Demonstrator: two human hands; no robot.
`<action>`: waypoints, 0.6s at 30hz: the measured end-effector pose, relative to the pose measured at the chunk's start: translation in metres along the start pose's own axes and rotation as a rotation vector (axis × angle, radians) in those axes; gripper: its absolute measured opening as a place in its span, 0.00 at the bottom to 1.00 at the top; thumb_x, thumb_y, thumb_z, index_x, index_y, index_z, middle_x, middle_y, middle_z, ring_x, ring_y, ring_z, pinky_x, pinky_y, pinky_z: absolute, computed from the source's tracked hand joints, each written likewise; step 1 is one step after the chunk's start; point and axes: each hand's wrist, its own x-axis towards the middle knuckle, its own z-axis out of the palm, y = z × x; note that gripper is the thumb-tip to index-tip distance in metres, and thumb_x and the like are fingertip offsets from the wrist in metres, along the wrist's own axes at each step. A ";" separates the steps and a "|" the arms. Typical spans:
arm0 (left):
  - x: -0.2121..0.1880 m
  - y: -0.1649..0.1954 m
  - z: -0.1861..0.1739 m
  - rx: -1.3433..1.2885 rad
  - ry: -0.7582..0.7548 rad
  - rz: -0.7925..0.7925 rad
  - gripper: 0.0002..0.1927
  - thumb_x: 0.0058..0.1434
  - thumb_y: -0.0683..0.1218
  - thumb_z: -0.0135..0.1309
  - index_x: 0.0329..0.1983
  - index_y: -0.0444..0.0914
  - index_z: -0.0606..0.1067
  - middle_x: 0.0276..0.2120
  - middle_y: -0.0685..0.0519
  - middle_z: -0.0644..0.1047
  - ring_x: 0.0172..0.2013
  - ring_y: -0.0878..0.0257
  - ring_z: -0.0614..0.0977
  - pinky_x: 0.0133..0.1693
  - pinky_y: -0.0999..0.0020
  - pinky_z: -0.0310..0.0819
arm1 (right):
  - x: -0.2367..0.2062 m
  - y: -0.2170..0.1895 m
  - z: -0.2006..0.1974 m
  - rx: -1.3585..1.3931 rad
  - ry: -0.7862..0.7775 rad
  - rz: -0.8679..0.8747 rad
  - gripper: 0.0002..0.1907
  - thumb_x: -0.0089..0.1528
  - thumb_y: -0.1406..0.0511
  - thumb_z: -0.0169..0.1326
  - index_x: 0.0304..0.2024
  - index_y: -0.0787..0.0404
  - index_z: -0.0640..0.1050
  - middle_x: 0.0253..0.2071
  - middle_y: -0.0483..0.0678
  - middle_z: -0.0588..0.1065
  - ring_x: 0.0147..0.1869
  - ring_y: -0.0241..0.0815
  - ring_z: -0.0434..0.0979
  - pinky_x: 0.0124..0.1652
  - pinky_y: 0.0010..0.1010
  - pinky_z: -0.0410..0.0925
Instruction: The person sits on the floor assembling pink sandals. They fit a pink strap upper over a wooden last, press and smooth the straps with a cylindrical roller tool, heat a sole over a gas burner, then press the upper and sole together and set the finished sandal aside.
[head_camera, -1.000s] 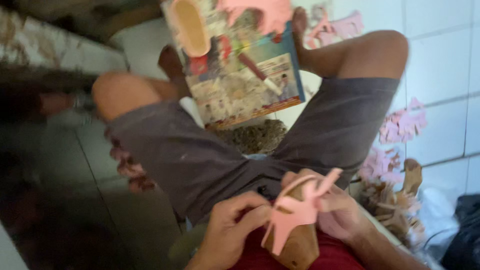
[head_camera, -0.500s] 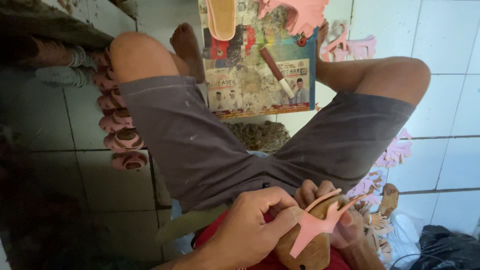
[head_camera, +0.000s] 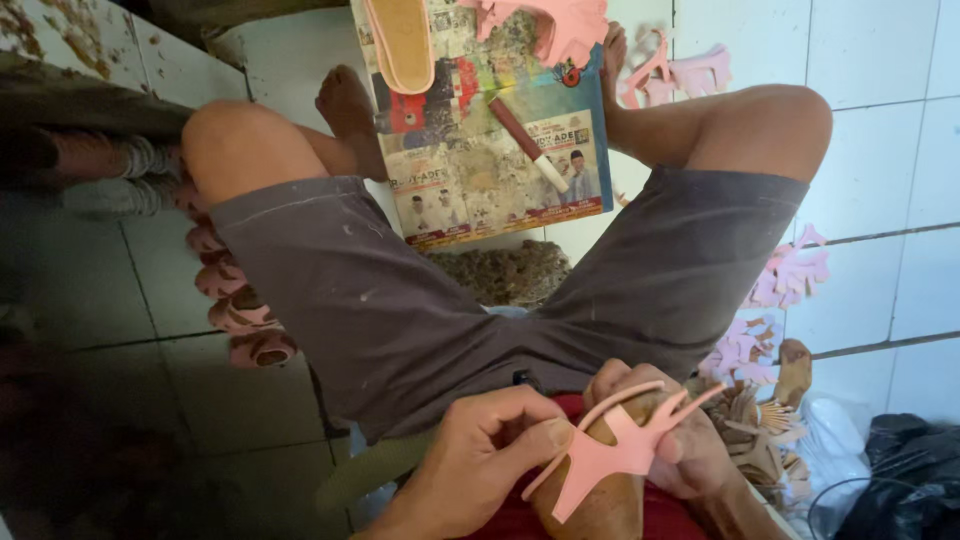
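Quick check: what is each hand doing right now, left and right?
Left hand: closed, pinching the pink strap piece against the brown shoe form.
Right hand: closed around the brown shoe form, thumb on the pink strap piece.

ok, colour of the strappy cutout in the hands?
Pink cutout, held by left hand and right hand over a brown form; head view.

Dark grey shorts (head_camera: 400, 300) with pale flecks, red shirt (head_camera: 520, 520), bare feet (head_camera: 345, 105)
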 end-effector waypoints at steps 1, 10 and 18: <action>0.000 -0.001 -0.002 0.055 -0.005 0.032 0.11 0.67 0.43 0.59 0.46 0.29 0.81 0.31 0.52 0.78 0.30 0.69 0.75 0.33 0.71 0.69 | -0.002 -0.002 0.000 -0.013 0.020 0.003 0.29 0.55 0.52 0.72 0.44 0.67 0.76 0.44 0.55 0.68 0.49 0.50 0.69 0.43 0.42 0.67; 0.069 -0.001 -0.018 -0.353 -0.787 -0.056 0.60 0.57 0.41 0.72 0.84 0.46 0.45 0.76 0.49 0.57 0.72 0.61 0.65 0.73 0.61 0.57 | -0.005 -0.029 0.000 -0.502 -0.117 -0.027 0.35 0.52 0.49 0.74 0.47 0.71 0.82 0.50 0.57 0.75 0.55 0.52 0.79 0.51 0.45 0.74; -0.012 0.031 -0.004 -0.239 -0.075 0.154 0.47 0.54 0.40 0.69 0.74 0.30 0.59 0.64 0.33 0.74 0.62 0.50 0.79 0.63 0.56 0.71 | 0.011 -0.040 0.052 -0.587 0.073 0.145 0.53 0.52 0.68 0.72 0.76 0.63 0.61 0.59 0.56 0.79 0.57 0.40 0.78 0.58 0.33 0.69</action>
